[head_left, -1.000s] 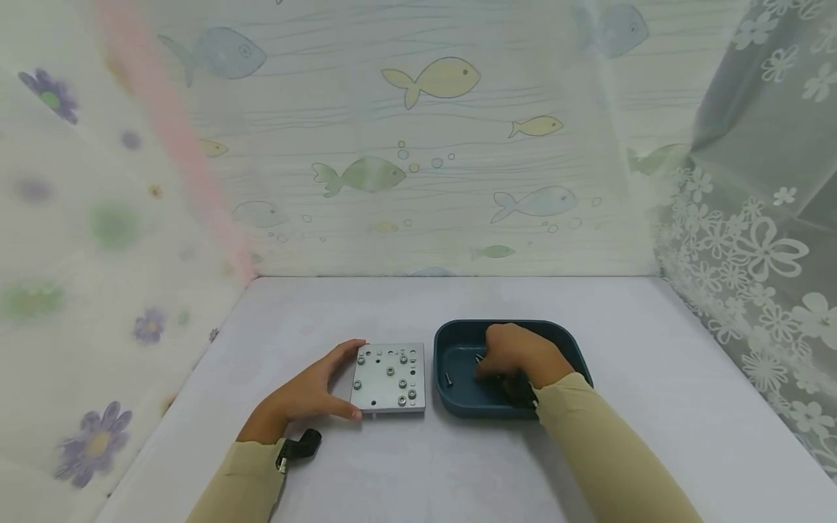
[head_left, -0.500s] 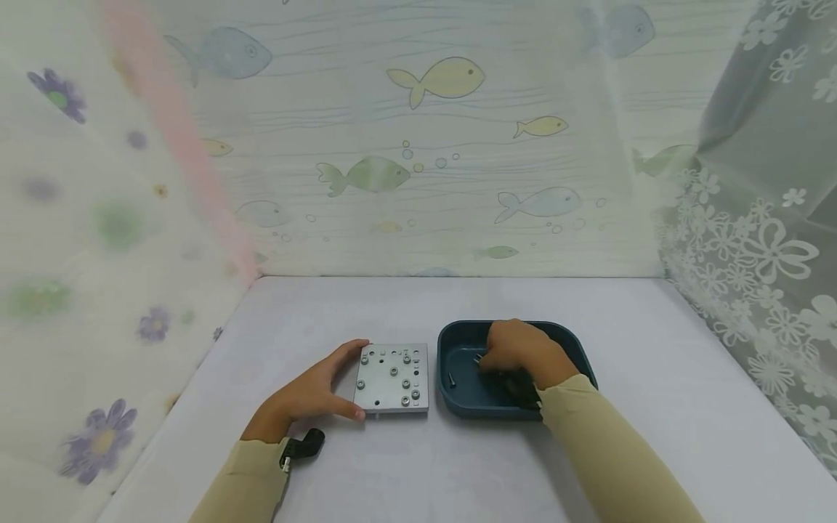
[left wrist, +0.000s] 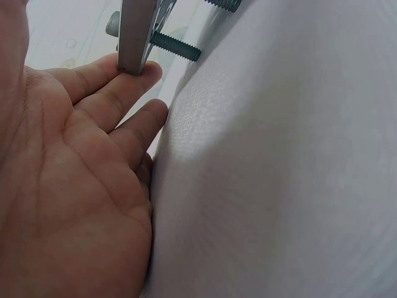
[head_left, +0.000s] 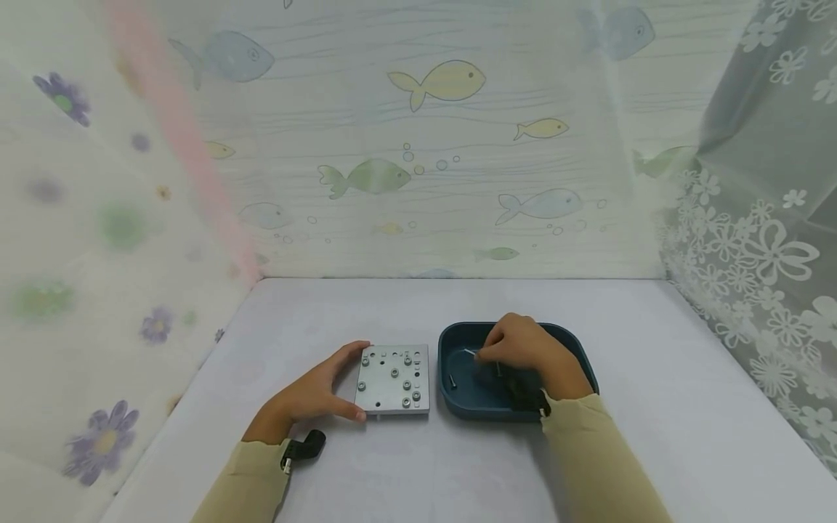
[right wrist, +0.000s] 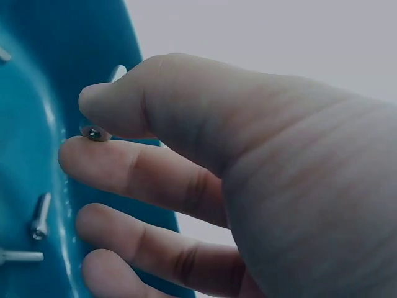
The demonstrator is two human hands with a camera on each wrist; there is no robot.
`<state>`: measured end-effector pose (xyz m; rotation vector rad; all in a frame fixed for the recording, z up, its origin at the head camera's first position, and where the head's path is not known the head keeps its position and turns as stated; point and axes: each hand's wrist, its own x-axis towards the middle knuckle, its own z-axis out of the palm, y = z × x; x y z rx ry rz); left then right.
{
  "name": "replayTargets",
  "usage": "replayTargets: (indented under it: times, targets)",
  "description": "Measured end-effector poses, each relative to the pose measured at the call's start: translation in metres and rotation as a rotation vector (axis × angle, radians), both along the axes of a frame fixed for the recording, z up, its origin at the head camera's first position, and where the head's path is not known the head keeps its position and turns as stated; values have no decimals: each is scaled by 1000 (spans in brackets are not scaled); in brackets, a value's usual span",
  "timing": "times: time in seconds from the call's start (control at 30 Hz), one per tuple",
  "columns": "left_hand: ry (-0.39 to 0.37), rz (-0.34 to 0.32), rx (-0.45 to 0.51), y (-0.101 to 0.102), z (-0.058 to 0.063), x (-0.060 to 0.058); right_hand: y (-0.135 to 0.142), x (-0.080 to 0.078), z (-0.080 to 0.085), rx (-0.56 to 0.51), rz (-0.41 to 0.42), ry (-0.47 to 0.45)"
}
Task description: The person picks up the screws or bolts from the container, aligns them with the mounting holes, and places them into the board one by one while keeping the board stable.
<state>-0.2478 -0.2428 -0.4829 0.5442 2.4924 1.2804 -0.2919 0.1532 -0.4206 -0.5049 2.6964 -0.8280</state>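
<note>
A square silver metal plate (head_left: 382, 388) lies on the table, with several socket-head screws standing in its holes. My left hand (head_left: 307, 398) grips its left side, thumb at the near corner and fingertips at the far one. Threaded screw shanks (left wrist: 176, 46) stick out of the plate's underside in the left wrist view. Over the dark blue tray (head_left: 467, 399), my right hand (head_left: 532, 354) pinches a small screw (right wrist: 93, 132) between thumb and forefinger; most of it is covered. Loose screws lie in the tray, one of them a short screw (head_left: 453, 381) near its left wall.
The tray stands just right of the plate, a narrow gap between them. A white cloth (head_left: 366, 472) covers the table. Fish-printed sheeting (head_left: 366, 218) hangs behind it, with a floral curtain (head_left: 765, 276) at the right. A black wrist device (head_left: 307, 444) sits by my left cuff.
My right hand has risen slightly inside the tray and its wrist has turned, with a screw now between the fingertips. The left hand and the plate have stayed in place.
</note>
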Motion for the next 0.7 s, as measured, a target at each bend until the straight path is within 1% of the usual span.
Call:
replayTargets:
  times: [0.17,0.4,0.7]
  targets:
    - [5,3,-7,0,-1,0,3,2,2,-48,-21,39]
    - [20,7,-20,-1,-1,0,5,9,13,-138,-65,55]
    - [8,26,-36,1,-1,0,-3,18,23,-252,-73,86]
